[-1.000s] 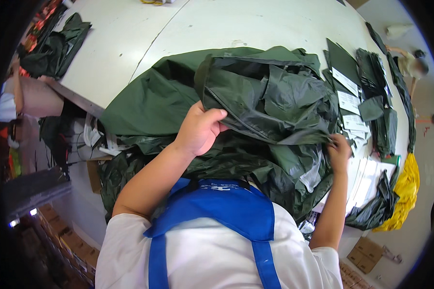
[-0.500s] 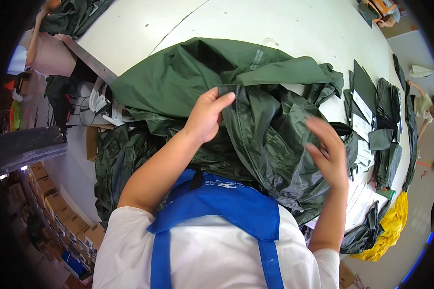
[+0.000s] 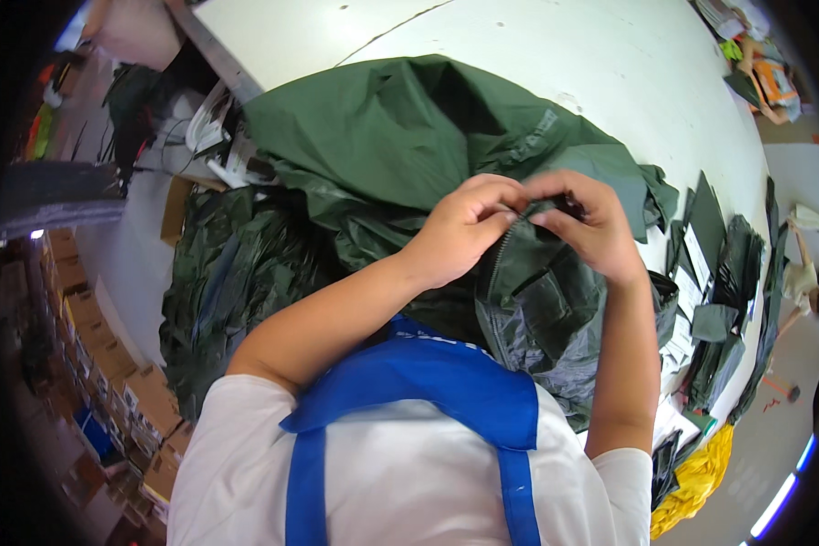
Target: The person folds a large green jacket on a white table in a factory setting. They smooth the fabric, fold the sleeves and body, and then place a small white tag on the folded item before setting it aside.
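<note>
Head view: holding a dark green garment [image 3: 551,314] just right of the frame's centre, upper edge lifted between both hands. Pinching that edge at the top end of a zip [image 3: 493,279] between the thumb and bent fingers of the left hand [image 3: 455,232]. Reaching in from the right with the right hand [image 3: 596,223], thumb and forefinger curved round the same spot, tips close against those of the left. Cannot tell, for the blur, whether pinching the cloth there or only touching it. Spread behind, across the upper middle: a wide matt green cloth [image 3: 373,136] on a white table [image 3: 537,45]; cannot tell whether joined to the garment. Crumpled at left of centre: a dark green heap [image 3: 237,273]. Worn at lower centre: a blue apron [image 3: 419,391] over a white top [image 3: 400,482]. Lying toward the right edge: white sheets [image 3: 696,257], dark folded bundles [image 3: 733,282] and, at lower right, a yellow bundle [image 3: 701,482]. Stacked at lower left: cardboard boxes [image 3: 118,364].
</note>
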`<state>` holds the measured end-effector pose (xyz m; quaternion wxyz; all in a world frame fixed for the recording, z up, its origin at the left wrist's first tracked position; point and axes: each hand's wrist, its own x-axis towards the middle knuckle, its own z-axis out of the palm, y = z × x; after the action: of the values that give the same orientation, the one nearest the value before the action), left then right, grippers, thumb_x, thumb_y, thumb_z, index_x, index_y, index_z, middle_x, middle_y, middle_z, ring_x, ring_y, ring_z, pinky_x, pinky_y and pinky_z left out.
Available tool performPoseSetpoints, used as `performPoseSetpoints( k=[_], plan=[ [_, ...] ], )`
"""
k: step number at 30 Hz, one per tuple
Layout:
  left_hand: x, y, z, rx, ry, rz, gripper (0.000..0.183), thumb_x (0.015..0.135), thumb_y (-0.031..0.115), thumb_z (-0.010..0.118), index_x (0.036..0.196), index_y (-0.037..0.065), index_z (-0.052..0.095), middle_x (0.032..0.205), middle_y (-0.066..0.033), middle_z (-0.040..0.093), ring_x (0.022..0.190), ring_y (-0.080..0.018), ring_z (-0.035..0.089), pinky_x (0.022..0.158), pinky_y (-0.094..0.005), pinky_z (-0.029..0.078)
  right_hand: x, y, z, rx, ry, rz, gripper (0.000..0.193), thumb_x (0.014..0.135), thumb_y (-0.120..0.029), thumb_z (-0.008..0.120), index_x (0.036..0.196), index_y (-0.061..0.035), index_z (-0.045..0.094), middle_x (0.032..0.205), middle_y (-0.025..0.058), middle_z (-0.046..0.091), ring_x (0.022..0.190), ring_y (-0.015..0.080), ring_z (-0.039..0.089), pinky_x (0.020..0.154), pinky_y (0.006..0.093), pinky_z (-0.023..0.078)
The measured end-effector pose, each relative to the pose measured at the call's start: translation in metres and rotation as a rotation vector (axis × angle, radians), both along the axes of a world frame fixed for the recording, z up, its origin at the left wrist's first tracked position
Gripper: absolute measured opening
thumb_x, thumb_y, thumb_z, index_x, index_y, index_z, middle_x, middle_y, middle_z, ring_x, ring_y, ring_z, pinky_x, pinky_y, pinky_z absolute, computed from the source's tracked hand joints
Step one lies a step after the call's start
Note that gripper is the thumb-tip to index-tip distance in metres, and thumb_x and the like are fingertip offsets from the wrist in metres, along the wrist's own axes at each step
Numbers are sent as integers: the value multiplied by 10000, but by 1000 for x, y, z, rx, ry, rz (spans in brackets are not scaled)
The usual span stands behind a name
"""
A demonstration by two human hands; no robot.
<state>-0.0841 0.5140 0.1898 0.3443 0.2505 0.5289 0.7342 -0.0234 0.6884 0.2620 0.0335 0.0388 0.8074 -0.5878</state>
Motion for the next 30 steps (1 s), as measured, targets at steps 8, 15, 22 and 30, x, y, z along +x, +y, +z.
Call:
performPoseSetpoints(
  k=[8,15,22,30],
  plan=[
    [-63,-114,-65,-1001,956,405,352,712,39,627,1056,66,556,1044,-165,519,1004,-366,517,880,-413,444,43,75,-28,-447,70,-379,163,895,-176,558,1036,-99,528,962,60,617,650,34,485,500,145,337],
    [-97,-174,-119,-714,-369,833,667,776,211,747,1267,15,341,1217,-183,462,1035,-229,517,775,-405,470,114,227,-12,-403,326,-1031,323,997,-197,442,1272,-55,534,872,-5,621,559,-6,451,486,134,386],
    [-174,-78,-6,-398,356,642,560,783,63,701,1274,12,437,1122,-145,564,939,-184,598,668,-282,507,196,298,94,-69,629,-1236,317,993,-167,388,1180,17,566,1098,141,613,988,272,600,913,418,498],
    [-128,-44,-37,-636,1187,613,503,811,175,654,1291,141,509,1376,-172,401,1181,-348,477,986,-384,402,215,277,87,625,639,-1187,213,946,-84,494,1089,34,599,1038,85,621,912,151,590,812,267,485]
  ],
)
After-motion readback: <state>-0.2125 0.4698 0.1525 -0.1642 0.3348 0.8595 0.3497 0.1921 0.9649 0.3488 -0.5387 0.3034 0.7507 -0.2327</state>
